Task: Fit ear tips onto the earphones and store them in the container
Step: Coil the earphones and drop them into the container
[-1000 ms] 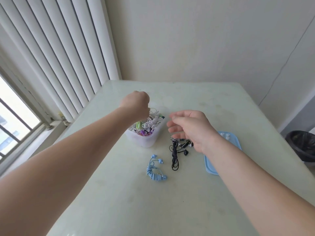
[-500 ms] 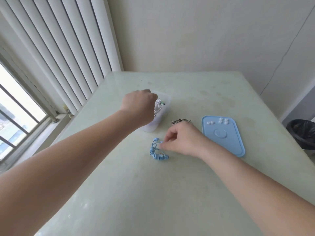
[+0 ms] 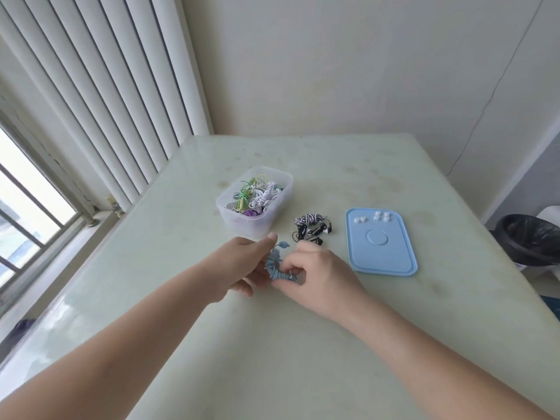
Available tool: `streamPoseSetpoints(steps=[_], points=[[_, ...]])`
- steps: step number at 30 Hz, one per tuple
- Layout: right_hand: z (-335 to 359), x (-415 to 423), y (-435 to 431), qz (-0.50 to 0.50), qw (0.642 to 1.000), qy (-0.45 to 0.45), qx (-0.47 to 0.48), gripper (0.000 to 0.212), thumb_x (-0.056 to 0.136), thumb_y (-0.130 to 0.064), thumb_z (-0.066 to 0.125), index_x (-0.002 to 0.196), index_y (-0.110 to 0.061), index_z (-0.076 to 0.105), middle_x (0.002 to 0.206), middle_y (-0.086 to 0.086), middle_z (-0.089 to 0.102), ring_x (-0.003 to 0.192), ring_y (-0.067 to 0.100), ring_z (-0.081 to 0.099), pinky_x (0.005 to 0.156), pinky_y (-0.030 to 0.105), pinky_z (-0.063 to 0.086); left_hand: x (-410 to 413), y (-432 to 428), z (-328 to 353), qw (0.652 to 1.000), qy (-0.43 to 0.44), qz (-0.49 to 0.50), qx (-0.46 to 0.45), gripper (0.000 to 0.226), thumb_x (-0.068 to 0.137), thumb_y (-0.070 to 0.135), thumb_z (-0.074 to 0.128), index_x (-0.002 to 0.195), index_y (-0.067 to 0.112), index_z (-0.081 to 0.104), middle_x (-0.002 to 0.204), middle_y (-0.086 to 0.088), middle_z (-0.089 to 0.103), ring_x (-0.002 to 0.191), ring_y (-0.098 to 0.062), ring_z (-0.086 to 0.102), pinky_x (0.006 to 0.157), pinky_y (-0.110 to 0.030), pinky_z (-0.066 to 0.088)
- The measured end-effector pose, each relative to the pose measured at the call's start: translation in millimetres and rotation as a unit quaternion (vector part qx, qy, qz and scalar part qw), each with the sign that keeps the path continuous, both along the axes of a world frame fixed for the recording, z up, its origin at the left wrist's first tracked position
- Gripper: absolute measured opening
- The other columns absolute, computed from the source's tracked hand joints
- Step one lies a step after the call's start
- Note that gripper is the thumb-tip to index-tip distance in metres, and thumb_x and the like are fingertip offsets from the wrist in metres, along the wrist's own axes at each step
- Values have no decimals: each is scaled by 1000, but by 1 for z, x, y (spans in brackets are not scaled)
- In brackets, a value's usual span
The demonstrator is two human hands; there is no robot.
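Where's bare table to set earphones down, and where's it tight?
Bare: table beyond container and blue lid to the wall; strip left of container; patch nearer than the lid. Tight: black earphones lie between container and lid, left hand and right hand holding blue earphones just in front.

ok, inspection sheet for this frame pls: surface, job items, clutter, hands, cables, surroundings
Surface: pale green table, glossy, faint stains.
Job's things: open container full of coiled earphones; blue earphones held in both hands; black earphones on the table between container and lid; white ear tips at the far end of the blue lid.
Clutter: nothing seen.
Hands: left hand holds the blue earphones; right hand pinches their wound cord.
Cables: earphone cords wound in bundles; thin line on the wall, cable or crack, cannot tell.
Surroundings: blinds and window to the left; black bin on the floor to the right.
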State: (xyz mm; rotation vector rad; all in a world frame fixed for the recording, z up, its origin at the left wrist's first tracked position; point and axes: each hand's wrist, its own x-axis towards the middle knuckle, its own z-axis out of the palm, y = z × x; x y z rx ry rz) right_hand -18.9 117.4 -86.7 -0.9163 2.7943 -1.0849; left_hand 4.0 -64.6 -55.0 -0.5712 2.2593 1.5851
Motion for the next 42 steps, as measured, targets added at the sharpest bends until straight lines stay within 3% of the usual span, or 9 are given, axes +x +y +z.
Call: streamPoseSetpoints(steps=[5,9,14,17,22,27,32,35,42], points=[[6,5,25,-11,998,57,-10,22,79,-46,80,94,-30,75,92,-11,58,65,4,45,66,30,46,-7,21,2,982,76,-21,172,30,103,34,60,101,6,71,93,-10,73,84,-25,68,75,-34,57],[18,-1,51,17,995,-57,-74,36,70,-56,85,84,-23,77,74,-13,59,61,0,52,63,22,43,-21,44,6,966,135,-18,219,23,106,25,57,101,5,67,93,-11,72,87,-25,64,78,-33,53],[30,-48,98,-133,966,-124,-185,50,90,-45,68,74,2,63,64,19,54,58,13,47,59,35,42,-39,68,2,955,165,-3,245,20,105,16,58,94,4,70,84,-9,70,86,-25,65,77,-31,51],[21,-95,113,-230,966,-83,-86,5,92,-27,69,88,-24,71,71,-10,65,61,7,60,62,24,45,-48,81,-6,947,154,18,281,15,105,13,57,105,7,71,86,-6,68,78,-21,67,72,-33,45],[9,-141,105,-179,972,-35,149,23,97,-33,63,119,-29,69,110,-5,62,97,21,64,80,31,48,-59,97,-19,928,108,48,353,26,106,8,54,129,4,64,86,-4,67,66,-18,60,68,-34,43],[3,-155,97,-155,958,3,239,26,100,-38,59,86,-19,68,98,-1,57,91,26,61,70,32,47,-59,99,-24,924,105,41,367,23,104,11,58,124,7,67,89,-7,67,67,-20,59,70,-34,43],[5,-149,102,-167,977,21,134,13,95,-21,62,86,-22,71,89,-8,60,83,20,60,67,31,46,-59,98,-35,923,135,44,358,16,98,9,67,114,8,68,89,-7,70,65,-17,60,67,-30,47],[18,-123,102,-188,977,-50,-83,9,91,-15,71,87,-21,77,77,-9,71,66,7,63,61,20,49,-58,98,-37,915,148,60,371,31,92,4,70,123,7,65,89,-8,72,67,-17,64,65,-29,49],[7,-57,86,-186,843,-297,-408,9,83,-2,80,92,-4,78,82,17,76,73,25,73,61,29,55,-49,99,-46,910,185,59,367,26,95,2,66,120,8,70,86,-11,70,75,-20,69,74,-31,55]])
